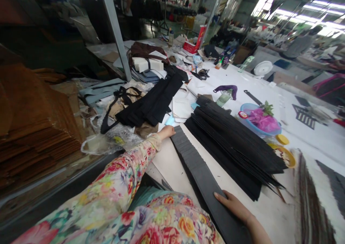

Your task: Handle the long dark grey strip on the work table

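Observation:
A long, dark grey strip stack (194, 161) lies fanned out on the white work table (272, 190), running away from me. My left hand (167, 132) sits at its far end, the fingers bunched against the tip. The floral sleeve (113, 175) covers that arm. My right hand (231, 204) lies at the near end, fingers curved over the strip's right edge, and the thumb is hidden. To the right sits a large fanned pile of black sheets (234, 143).
Left of the table stands a tall stack of brown sheets (32, 118). Beyond my left hand lie a clear plastic bag (113, 139) and black fabric bands (151, 100). A blue basin (258, 120) holds pink plastic. A co-worker in grey (299, 44) sits far right.

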A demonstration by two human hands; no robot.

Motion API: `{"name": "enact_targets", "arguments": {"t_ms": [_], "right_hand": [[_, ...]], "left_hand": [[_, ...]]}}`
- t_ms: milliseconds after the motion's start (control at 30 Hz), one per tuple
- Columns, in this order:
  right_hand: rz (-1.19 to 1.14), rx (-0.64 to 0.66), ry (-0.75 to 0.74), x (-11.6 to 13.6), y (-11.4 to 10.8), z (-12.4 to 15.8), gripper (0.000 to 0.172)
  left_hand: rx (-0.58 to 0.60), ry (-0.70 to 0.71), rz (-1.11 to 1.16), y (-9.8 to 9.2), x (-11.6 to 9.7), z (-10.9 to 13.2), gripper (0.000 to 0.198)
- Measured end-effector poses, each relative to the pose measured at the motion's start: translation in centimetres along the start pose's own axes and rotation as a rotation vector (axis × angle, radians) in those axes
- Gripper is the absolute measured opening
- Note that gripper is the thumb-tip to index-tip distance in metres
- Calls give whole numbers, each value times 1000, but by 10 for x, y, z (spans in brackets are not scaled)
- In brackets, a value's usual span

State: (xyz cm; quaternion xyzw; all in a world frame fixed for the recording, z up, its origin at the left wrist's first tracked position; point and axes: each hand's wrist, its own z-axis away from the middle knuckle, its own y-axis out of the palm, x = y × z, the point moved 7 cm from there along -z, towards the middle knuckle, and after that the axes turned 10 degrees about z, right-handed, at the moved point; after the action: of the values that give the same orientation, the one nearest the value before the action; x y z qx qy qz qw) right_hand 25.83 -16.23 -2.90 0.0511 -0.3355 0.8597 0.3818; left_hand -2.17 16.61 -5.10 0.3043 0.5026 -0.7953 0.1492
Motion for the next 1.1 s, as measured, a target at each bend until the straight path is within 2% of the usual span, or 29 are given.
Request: {"name": "enact_targets", "arguments": {"t_ms": [267,467,667,767,833,967,1100], "right_hand": [[6,-19,-15,0,4,-1,76],[11,11,-51,14,5,4,72],[26,-38,-11,16,4,8,77],[8,-85,-4,14,4,6,76],[-5,-105,-17,13,5,5,73],[13,-134,-26,11,3,3,73],[37,-144,-15,11,2,4,74]], "left_hand": [[-35,2,-41,-1,-6,4,15],[-36,-31,-34,-5,-6,4,16],[-78,-38,-22,-6,-4,6,17],[-168,3,-29,-12,-2,5,30],[-186,42,-50,-13,-2,4,35],[-169,78,-88,-16,-2,-1,22],[-180,146,-59,-22,-6,-1,19]]}}
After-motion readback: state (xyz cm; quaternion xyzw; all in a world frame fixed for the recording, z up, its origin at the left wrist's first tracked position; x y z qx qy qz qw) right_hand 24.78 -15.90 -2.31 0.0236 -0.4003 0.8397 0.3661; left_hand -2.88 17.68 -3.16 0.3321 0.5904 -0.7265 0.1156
